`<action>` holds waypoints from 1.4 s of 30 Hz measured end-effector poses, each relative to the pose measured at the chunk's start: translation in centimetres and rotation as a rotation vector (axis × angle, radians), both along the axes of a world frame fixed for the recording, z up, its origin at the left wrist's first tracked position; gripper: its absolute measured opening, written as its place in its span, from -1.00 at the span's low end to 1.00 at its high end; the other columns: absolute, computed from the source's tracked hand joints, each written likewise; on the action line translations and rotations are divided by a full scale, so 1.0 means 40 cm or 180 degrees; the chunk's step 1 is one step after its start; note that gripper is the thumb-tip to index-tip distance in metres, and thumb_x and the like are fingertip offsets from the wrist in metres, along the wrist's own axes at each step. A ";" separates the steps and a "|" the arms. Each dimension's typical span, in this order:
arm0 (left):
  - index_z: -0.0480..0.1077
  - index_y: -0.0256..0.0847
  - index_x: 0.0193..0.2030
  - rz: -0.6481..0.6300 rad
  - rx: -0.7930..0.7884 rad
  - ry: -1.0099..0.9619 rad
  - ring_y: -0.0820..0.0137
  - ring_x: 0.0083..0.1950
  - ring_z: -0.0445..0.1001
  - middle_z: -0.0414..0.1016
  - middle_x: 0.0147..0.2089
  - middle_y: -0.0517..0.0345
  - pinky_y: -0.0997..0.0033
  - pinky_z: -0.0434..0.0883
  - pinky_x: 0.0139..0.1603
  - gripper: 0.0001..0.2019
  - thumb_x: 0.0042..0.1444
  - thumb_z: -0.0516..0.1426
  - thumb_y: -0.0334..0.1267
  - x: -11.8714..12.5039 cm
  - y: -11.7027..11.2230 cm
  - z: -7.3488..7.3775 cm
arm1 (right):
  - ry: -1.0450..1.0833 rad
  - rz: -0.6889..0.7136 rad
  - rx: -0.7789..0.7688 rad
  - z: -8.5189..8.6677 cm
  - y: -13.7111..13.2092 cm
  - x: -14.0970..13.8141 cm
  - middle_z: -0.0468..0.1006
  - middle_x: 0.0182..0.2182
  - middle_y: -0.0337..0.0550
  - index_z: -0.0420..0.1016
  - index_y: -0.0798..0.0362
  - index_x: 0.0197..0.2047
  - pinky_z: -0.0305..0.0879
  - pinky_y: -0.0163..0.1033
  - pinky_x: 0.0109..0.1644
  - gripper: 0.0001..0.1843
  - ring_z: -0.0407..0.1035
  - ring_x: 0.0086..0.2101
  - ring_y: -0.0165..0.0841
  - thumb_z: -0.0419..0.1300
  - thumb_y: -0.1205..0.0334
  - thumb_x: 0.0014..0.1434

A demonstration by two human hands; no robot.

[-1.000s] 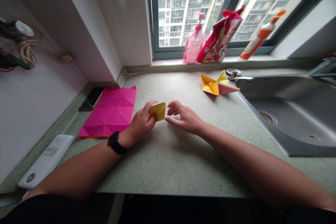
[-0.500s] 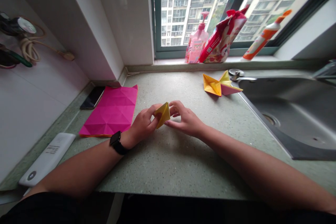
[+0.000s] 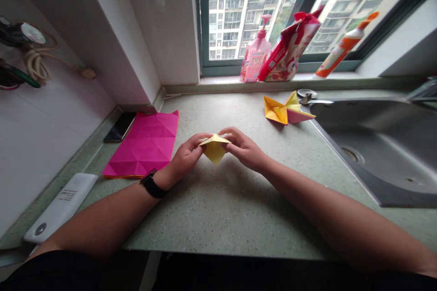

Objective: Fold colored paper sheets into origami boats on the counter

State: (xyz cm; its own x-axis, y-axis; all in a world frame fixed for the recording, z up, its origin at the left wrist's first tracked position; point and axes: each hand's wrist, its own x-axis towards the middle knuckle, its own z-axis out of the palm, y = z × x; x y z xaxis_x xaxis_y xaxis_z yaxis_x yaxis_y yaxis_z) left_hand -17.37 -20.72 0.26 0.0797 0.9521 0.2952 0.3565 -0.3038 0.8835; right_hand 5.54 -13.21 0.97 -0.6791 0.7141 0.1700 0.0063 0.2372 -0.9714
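Observation:
A small piece of folded yellow paper is held up between my hands over the middle of the counter, one point facing down toward me. My left hand, with a black watch on its wrist, pinches the paper's left corner. On the opposite corner, the thumb and fingers of my right hand are closed. To the left lies a stack of creased magenta paper sheets. Folded paper pieces in yellow, orange and pink rest together at the back right.
A dark phone touches the magenta sheets, and a white power bank lies nearer at left. The steel sink is on the right. A pink pump bottle, a red bag and an orange-white bottle stand on the windowsill.
The yellow paper has turned from a sideways, narrow pose to a wider one with its point down. My right hand has closed on its right corner. The surroundings stay put.

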 end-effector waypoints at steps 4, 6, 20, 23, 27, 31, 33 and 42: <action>0.54 -0.17 0.26 -0.0094 -0.0074 -0.0231 0.12 0.33 0.57 0.61 0.31 -0.09 0.08 0.50 0.35 -0.63 0.40 0.15 -0.16 -0.002 -0.002 0.006 | 0.0201 0.0021 -0.0436 0.006 0.011 0.003 0.70 -0.04 -0.11 0.51 -0.11 0.09 0.56 0.01 0.07 -0.67 0.59 -0.05 -0.17 0.26 0.10 0.26; 0.55 -0.16 0.24 -0.0136 -0.0128 -0.0412 0.10 0.34 0.57 0.62 0.31 -0.07 0.04 0.48 0.38 -0.62 0.34 0.17 -0.19 -0.005 -0.004 0.007 | 0.0255 -0.0053 -0.0595 0.006 0.016 0.005 0.69 -0.01 -0.11 0.56 -0.11 0.05 0.56 0.06 0.11 -0.68 0.59 -0.02 -0.15 0.25 0.13 0.22; 0.57 -0.16 0.11 0.0068 -0.0116 -0.0009 0.16 0.15 0.63 0.67 0.12 -0.02 0.17 0.53 0.21 -0.70 0.31 0.27 -0.10 0.007 0.002 -0.015 | -0.0108 -0.0043 -0.0048 -0.028 0.023 0.001 0.61 -0.23 -0.20 0.57 -0.02 0.01 0.41 -0.20 -0.17 -0.69 0.48 -0.28 -0.34 0.38 0.06 0.24; 0.50 -0.12 0.25 -0.0004 -0.0080 0.0440 0.16 0.18 0.62 0.64 0.20 -0.01 0.14 0.53 0.23 -0.65 0.38 0.20 -0.13 0.010 -0.004 -0.017 | -0.0561 -0.0187 0.0240 -0.034 0.026 0.007 0.55 -0.36 -0.29 0.59 -0.03 0.10 0.31 -0.24 -0.28 -0.67 0.40 -0.38 -0.37 0.30 0.09 0.30; 0.47 -0.11 0.31 0.0021 0.0073 0.1487 0.09 0.27 0.54 0.61 0.23 -0.03 -0.06 0.42 0.40 -0.64 0.46 0.14 -0.12 0.013 -0.014 -0.015 | -0.1290 -0.0389 0.0805 -0.026 0.026 0.016 0.57 -0.40 -0.28 0.65 -0.04 0.10 0.31 -0.22 -0.26 -0.70 0.40 -0.40 -0.36 0.28 0.16 0.34; 0.48 -0.15 0.33 -0.0016 0.0159 0.2281 0.04 0.37 0.45 0.53 0.30 -0.11 -0.17 0.33 0.50 -0.63 0.50 0.12 -0.10 0.013 -0.018 -0.024 | -0.1685 -0.0479 0.1685 -0.033 0.025 0.018 0.69 -0.10 -0.07 0.69 -0.06 0.08 0.44 -0.13 -0.05 -0.75 0.54 -0.19 -0.26 0.28 0.18 0.39; 0.46 -0.13 0.37 -0.0082 0.0212 0.2442 0.04 0.47 0.37 0.45 0.42 -0.13 -0.18 0.28 0.55 -0.61 0.51 0.10 -0.10 0.013 -0.018 -0.031 | -0.1799 -0.0460 0.2099 -0.044 0.027 0.019 0.67 0.00 0.01 0.71 -0.05 0.06 0.46 -0.06 0.08 -0.77 0.55 -0.06 -0.18 0.28 0.16 0.41; 0.09 -0.16 0.66 -0.0637 0.0034 0.3085 0.08 0.71 0.02 0.12 0.68 -0.07 -0.21 -0.03 0.68 -0.44 0.62 -0.16 -0.10 0.012 -0.020 -0.044 | -0.2291 -0.0341 0.2916 -0.061 0.034 0.023 0.63 0.14 0.02 0.71 -0.15 0.19 0.42 0.08 0.23 -0.70 0.48 0.09 -0.06 0.30 0.08 0.46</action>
State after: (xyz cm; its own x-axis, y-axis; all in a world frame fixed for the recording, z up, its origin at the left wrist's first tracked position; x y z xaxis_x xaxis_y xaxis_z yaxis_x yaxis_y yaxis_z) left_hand -16.89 -21.53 -1.49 0.4505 0.8924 0.0257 0.8653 -0.4435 0.2335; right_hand 6.48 -11.87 -1.47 -0.7721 0.5836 0.2516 0.5479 0.8119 -0.2017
